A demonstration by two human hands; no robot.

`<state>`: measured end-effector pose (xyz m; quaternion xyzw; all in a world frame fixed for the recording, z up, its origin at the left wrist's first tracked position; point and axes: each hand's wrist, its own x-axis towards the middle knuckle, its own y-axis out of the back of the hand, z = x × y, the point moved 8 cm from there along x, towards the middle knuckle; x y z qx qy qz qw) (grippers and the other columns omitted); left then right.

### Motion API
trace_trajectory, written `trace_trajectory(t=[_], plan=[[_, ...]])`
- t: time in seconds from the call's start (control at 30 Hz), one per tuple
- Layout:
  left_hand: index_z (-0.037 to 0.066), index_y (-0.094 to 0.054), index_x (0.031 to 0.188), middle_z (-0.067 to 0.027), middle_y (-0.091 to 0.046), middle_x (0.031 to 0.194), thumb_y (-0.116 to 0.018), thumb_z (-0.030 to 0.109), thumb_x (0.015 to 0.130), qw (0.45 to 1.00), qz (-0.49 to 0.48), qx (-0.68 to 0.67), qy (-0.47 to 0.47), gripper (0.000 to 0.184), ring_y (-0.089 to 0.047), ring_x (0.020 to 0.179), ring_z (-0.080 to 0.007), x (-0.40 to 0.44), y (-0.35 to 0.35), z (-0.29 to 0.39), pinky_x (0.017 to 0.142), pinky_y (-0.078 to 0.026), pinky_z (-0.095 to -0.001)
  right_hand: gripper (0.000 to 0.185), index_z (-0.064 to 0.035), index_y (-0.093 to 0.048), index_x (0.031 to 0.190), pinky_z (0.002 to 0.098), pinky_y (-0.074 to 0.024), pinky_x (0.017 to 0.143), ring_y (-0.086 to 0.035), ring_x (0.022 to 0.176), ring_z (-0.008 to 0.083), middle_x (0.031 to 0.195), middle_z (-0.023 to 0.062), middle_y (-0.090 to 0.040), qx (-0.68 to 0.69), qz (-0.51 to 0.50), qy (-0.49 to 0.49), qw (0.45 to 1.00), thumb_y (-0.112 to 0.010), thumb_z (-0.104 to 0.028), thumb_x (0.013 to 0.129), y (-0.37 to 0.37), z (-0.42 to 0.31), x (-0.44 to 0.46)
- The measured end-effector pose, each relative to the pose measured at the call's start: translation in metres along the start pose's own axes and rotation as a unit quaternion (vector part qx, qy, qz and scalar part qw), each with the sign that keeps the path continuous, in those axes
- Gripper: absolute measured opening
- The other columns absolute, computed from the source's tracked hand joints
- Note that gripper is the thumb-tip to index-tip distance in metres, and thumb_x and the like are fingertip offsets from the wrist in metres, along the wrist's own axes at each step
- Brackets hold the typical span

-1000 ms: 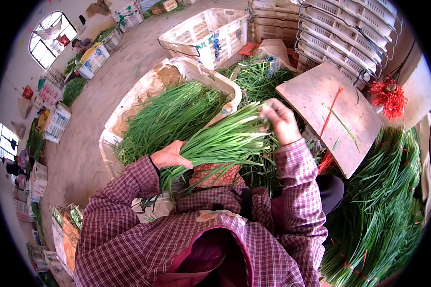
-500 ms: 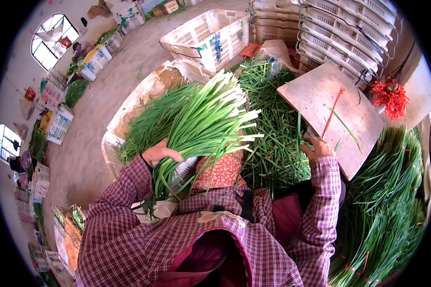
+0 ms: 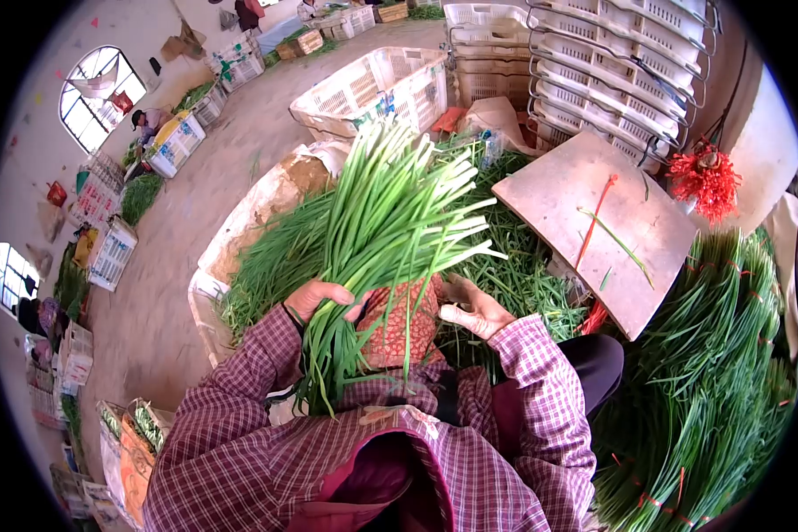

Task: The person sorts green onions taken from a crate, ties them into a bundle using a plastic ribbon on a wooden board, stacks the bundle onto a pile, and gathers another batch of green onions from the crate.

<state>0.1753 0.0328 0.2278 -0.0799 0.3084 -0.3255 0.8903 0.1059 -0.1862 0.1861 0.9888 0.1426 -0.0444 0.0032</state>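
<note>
My left hand (image 3: pixel 317 300) is closed round the lower leafy part of a bunch of garlic chives (image 3: pixel 381 204), whose pale stem ends fan upward and to the right. Some long leaves hang below that hand over my lap. Just right of the bunch, my right hand (image 3: pixel 479 310) is open, thumb and fingers apart, with nothing visible in it. Beneath the hands, a red patterned cloth (image 3: pixel 397 328) covers part of my lap. More chives (image 3: pixel 279 257) lie in the lined crate (image 3: pixel 211 288) at the left.
Loose green leaves (image 3: pixel 541 297) are heaped at the right. A board (image 3: pixel 598 222) carries a red tie (image 3: pixel 597 217) and a stray leaf. Tied chive bundles (image 3: pixel 692 372) lie far right, below hanging red ties (image 3: pixel 712 182). Stacked crates (image 3: pixel 607 75) stand behind; people work farther off.
My right hand has moved left from beside the board to near the bunch. The bunch has turned slightly more upright, still in my left hand.
</note>
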Motion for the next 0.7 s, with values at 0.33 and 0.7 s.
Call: trace_trajectory(t=[0.33, 0.7], plan=[[-0.003, -0.055, 0.121, -0.0108, -0.067, 0.096, -0.060, 0.007, 0.079, 0.993, -0.116, -0.010, 0.036, 0.043, -0.066, 0.084, -0.0190, 0.057, -0.115, -0.066, 0.081, -0.053, -0.0331, 0.102, -0.0034, -0.034, 0.141, 0.0480, -0.0489, 0.093, -0.055, 0.115, 0.0308, 0.133, 0.0161, -0.051, 0.352, 0.049, 0.063, 0.932, -0.062, -0.072, 0.070, 0.048, -0.030, 0.021], [0.008, -0.018, 0.148, -0.0126, -0.036, 0.145, -0.071, 0.020, 0.082, 0.950, -0.289, 0.114, 0.001, 0.085, -0.042, 0.129, -0.0215, 0.036, -0.157, -0.085, 0.106, -0.036, -0.0395, 0.094, -0.0090, -0.031, 0.145, 0.0423, -0.0432, 0.101, -0.050, 0.120, 0.0270, 0.137, 0.0140, -0.047, 0.363, -0.039, 0.084, 0.927, -0.069, -0.059, 0.075, 0.062, 0.026, 0.008]])
